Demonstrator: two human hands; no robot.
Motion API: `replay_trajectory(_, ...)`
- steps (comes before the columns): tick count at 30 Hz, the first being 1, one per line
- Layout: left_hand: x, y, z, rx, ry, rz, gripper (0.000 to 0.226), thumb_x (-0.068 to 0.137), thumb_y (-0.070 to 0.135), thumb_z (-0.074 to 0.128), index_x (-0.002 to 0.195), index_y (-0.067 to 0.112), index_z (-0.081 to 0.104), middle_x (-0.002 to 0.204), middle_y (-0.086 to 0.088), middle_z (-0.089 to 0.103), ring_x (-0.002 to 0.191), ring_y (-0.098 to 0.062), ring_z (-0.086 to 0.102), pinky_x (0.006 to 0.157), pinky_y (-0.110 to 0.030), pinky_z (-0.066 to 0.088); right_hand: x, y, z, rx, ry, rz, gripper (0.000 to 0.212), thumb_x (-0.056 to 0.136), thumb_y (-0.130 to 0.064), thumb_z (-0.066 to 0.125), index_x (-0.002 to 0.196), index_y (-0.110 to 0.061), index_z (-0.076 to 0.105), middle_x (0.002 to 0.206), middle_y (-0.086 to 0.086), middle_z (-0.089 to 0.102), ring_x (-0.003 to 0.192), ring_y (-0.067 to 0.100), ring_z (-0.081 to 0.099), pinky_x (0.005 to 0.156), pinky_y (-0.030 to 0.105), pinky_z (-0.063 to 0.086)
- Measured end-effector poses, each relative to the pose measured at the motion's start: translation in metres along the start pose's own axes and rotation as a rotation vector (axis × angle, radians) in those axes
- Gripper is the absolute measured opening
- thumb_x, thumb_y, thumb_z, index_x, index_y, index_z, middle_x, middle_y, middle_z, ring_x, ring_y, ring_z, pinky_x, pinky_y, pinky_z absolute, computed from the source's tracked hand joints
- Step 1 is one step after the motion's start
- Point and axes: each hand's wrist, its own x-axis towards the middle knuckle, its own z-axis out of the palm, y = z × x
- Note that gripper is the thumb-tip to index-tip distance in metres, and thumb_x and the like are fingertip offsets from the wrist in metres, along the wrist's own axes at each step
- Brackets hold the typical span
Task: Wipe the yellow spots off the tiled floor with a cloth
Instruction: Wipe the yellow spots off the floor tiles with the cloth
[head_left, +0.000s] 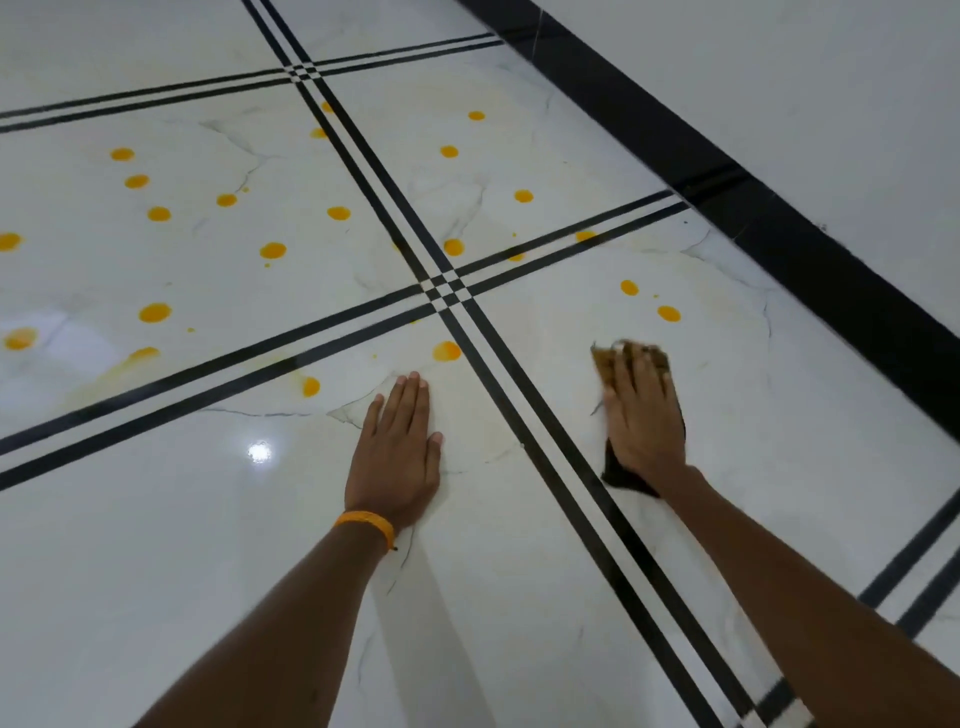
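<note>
Glossy white marble tiles (208, 519) with black double-line borders cover the floor. Several yellow spots (155, 312) dot the tiles ahead, one (447, 351) just beyond my left fingertips and two (668, 313) ahead of my right hand. My right hand (641, 415) lies flat on a dark cloth (621, 475), whose yellow-stained front edge (605, 361) sticks out past the fingers. My left hand (397, 447), with an orange band at the wrist, is pressed flat on the tile with fingers together and nothing under it.
A black skirting strip (727, 171) runs along the white wall (805, 78) at the right. Faint yellowish smears (114, 371) streak the tile at the left. A ceiling light reflects (258, 452) on the tile near my left arm.
</note>
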Motion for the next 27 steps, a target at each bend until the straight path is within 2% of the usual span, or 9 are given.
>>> replay_trajectory(3, -0.002, 0.001, 0.0, -0.002, 0.016, -0.011, 0.066, 0.101, 0.041, 0.018, 0.16, 0.012, 0.005, 0.168, -0.005, 0.004, 0.155, -0.017, 0.001, 0.127, -0.041, 0.007, 0.026, -0.039, 0.002, 0.021, 0.004, 0.113, 0.074, 0.099, -0.046, 0.008, 0.156, -0.003, 0.029, 0.163, 0.018, 0.029, 0.152, 0.032, 0.026, 0.124, 0.05, 0.019)
replay_trajectory(7, 0.004, 0.005, -0.004, -0.03, 0.048, -0.039, 0.066, 0.096, 0.034, 0.03, 0.155, 0.003, 0.027, 0.161, -0.016, 0.028, 0.15, -0.03, 0.026, 0.123, -0.045, 0.021, -0.017, -0.062, 0.002, 0.097, -0.009, -0.233, 0.064, 0.104, -0.041, 0.019, 0.16, -0.01, 0.022, 0.168, 0.007, 0.018, 0.156, 0.022, 0.015, 0.127, 0.042, 0.012)
replay_trajectory(10, 0.019, 0.011, -0.004, -0.074, 0.11, -0.109, 0.064, 0.094, 0.029, 0.031, 0.147, -0.006, 0.039, 0.151, -0.025, 0.042, 0.141, -0.039, 0.04, 0.12, -0.046, 0.028, -0.034, -0.019, -0.002, 0.208, -0.029, -0.253, 0.063, 0.103, -0.036, 0.023, 0.161, -0.013, 0.019, 0.17, 0.003, 0.012, 0.156, 0.017, 0.011, 0.127, 0.036, 0.01)
replay_trajectory(14, 0.025, 0.011, 0.009, -0.035, 0.136, -0.11, 0.067, 0.099, 0.036, 0.023, 0.157, 0.001, 0.017, 0.165, -0.016, 0.018, 0.154, -0.026, 0.013, 0.125, -0.041, 0.011, 0.033, 0.041, 0.003, 0.203, 0.051, 0.083, 0.064, 0.102, -0.033, 0.02, 0.156, 0.0, 0.028, 0.164, 0.017, 0.028, 0.151, 0.03, 0.027, 0.126, 0.044, 0.015)
replay_trajectory(17, 0.026, 0.011, 0.013, -0.022, 0.125, -0.096, 0.068, 0.099, 0.038, 0.019, 0.159, 0.005, 0.01, 0.167, -0.01, 0.007, 0.155, -0.019, 0.002, 0.126, -0.038, 0.005, 0.105, 0.043, 0.001, 0.21, 0.045, 0.217, 0.061, 0.104, -0.031, 0.023, 0.155, 0.002, 0.028, 0.161, 0.02, 0.032, 0.15, 0.032, 0.028, 0.126, 0.047, 0.014)
replay_trajectory(19, 0.026, 0.009, 0.011, -0.039, 0.11, -0.107, 0.069, 0.099, 0.04, 0.017, 0.159, 0.007, 0.007, 0.167, -0.006, 0.002, 0.155, -0.015, -0.004, 0.126, -0.037, 0.003, 0.115, 0.031, 0.002, 0.168, 0.05, 0.118, 0.067, 0.1, -0.035, 0.017, 0.155, 0.002, 0.028, 0.161, 0.02, 0.032, 0.15, 0.033, 0.029, 0.126, 0.048, 0.016)
replay_trajectory(23, 0.025, 0.01, 0.011, -0.027, 0.072, -0.13, 0.068, 0.1, 0.041, 0.017, 0.159, 0.009, 0.005, 0.168, -0.006, 0.002, 0.155, -0.015, -0.005, 0.126, -0.038, 0.005, 0.036, 0.054, -0.001, 0.194, -0.075, -0.312, 0.061, 0.103, -0.03, 0.028, 0.159, -0.006, 0.023, 0.168, 0.006, 0.02, 0.156, 0.02, 0.017, 0.127, 0.039, 0.012)
replay_trajectory(25, 0.026, 0.01, 0.01, -0.012, 0.065, -0.131, 0.067, 0.101, 0.04, 0.019, 0.159, 0.01, 0.005, 0.168, -0.006, 0.003, 0.155, -0.015, -0.004, 0.126, -0.038, 0.005, 0.038, 0.09, -0.003, 0.259, -0.094, -0.35, 0.061, 0.101, -0.028, 0.031, 0.158, -0.007, 0.026, 0.167, 0.005, 0.025, 0.154, 0.02, 0.022, 0.126, 0.043, 0.014)
replay_trajectory(27, 0.026, 0.01, 0.01, -0.009, 0.065, -0.136, 0.067, 0.101, 0.04, 0.02, 0.159, 0.01, 0.006, 0.167, -0.004, 0.002, 0.155, -0.015, -0.004, 0.126, -0.034, 0.0, 0.076, 0.111, -0.001, 0.261, -0.044, -0.193, 0.061, 0.1, -0.027, 0.031, 0.157, -0.006, 0.03, 0.163, 0.01, 0.032, 0.151, 0.027, 0.028, 0.124, 0.049, 0.019)
